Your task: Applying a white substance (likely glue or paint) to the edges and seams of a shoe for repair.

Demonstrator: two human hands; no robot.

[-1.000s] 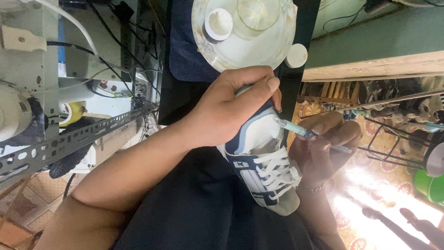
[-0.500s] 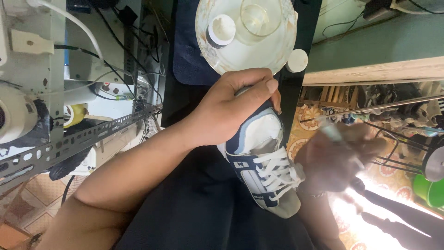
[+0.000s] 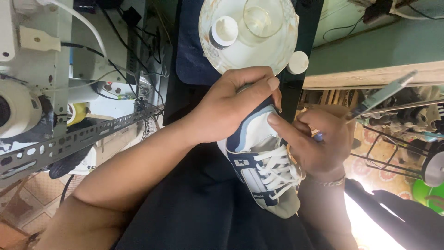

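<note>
Left hand point(image 3: 231, 104) wrapped around the toe end of a white and navy sneaker point(image 3: 261, 164), fingers curled shut over the top, thumb lying along the upper. Sneaker resting in the lap on dark fabric point(image 3: 203, 213), laces up, heel toward the body. Right hand point(image 3: 321, 143) just beside the shoe's far side, forefinger stretched out and touching the white upper near the toe, other fingers closed around a thin brush point(image 3: 379, 96) that angles up and away to the right. Bracelet point(image 3: 330, 182) on that wrist. Above the hands, a white plate point(image 3: 277, 48) with a small white-capped bottle point(image 3: 222, 32) and a clear cup point(image 3: 262, 18); a loose white cap point(image 3: 297, 62) beside its rim
</note>
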